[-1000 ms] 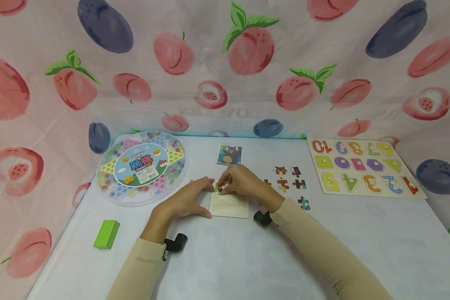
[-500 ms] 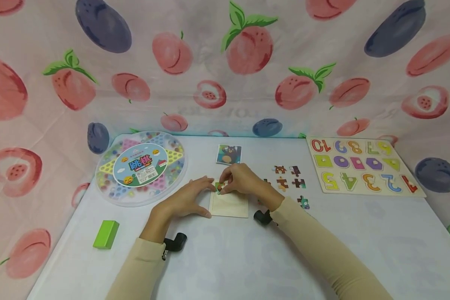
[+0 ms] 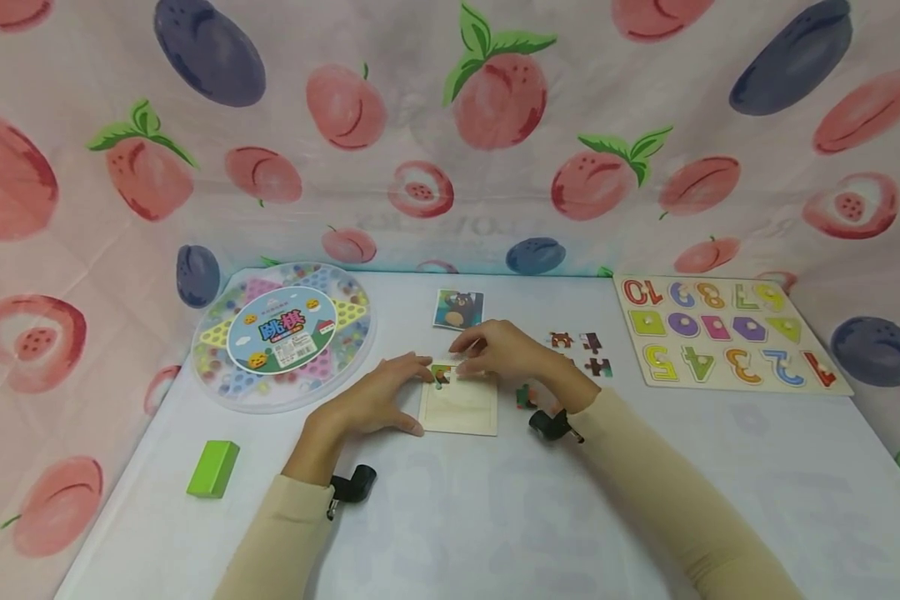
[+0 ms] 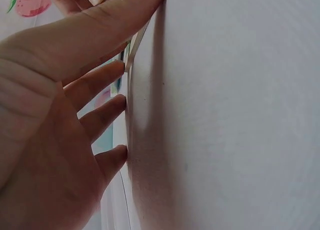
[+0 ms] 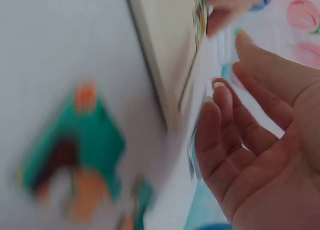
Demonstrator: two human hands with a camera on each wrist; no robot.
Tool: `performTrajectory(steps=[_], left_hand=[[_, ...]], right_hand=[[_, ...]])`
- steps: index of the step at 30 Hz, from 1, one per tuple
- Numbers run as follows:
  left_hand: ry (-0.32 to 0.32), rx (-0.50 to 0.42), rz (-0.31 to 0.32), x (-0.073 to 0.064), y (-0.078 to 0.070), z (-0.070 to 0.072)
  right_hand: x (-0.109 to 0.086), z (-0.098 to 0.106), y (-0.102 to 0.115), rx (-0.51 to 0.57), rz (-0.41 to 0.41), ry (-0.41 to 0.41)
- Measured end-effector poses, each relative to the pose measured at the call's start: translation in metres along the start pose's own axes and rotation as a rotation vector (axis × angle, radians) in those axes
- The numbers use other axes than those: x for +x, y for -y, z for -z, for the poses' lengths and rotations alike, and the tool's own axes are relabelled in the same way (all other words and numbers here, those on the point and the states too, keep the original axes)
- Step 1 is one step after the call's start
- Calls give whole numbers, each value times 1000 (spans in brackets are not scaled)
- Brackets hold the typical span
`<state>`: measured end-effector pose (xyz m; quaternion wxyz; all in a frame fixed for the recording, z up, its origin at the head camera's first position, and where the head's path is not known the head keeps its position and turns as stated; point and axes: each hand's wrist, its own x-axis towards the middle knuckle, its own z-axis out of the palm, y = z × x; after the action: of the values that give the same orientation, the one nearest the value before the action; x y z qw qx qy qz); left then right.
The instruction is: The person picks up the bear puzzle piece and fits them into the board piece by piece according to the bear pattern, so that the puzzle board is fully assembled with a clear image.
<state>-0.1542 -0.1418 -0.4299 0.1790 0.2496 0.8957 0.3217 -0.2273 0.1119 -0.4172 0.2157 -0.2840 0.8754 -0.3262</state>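
A pale wooden puzzle board (image 3: pixel 459 412) lies on the table, with a small patch of green and brown puzzle piece (image 3: pixel 442 374) at its far left corner. My left hand (image 3: pixel 375 396) rests at the board's left side, thumb and fingers spread, fingertips on the table or board edge. Just above the board's far right part is my right hand (image 3: pixel 504 352); in the right wrist view its fingers (image 5: pixel 207 135) bend loosely with nothing between them. Loose puzzle pieces lie to the right, including a green one (image 3: pixel 526 397) and a brown one (image 3: pixel 561 341). My right hand and forearm hide some.
Behind the board lies a bear picture card (image 3: pixel 458 309). A round Chinese checkers box (image 3: pixel 217 379) sits at the back left, and a green block (image 3: pixel 213 469) nearer on the left. A wooden number board (image 3: pixel 731 340) occupies the back right. A fruit-print cloth hangs behind.
My right hand has let go of the piece at the board's far left corner and moved to the right. The left hand stays in place.
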Motion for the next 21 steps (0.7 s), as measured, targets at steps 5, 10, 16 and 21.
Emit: performTrajectory(steps=[5,10,16,21], left_hand=[[3,6,9,1,-1,0],[0,18,1,1,-1,-1],[-6,34,-2,2,0,-2],[1,25,20,2,1,-2]], right_hand=[[-16,24,-10,-20,11,-85],[-36,48,-27,-60,-20,-196],[-61,64,-51,-47,-87,-272],[-72,66,-67,-49,-146,-277]])
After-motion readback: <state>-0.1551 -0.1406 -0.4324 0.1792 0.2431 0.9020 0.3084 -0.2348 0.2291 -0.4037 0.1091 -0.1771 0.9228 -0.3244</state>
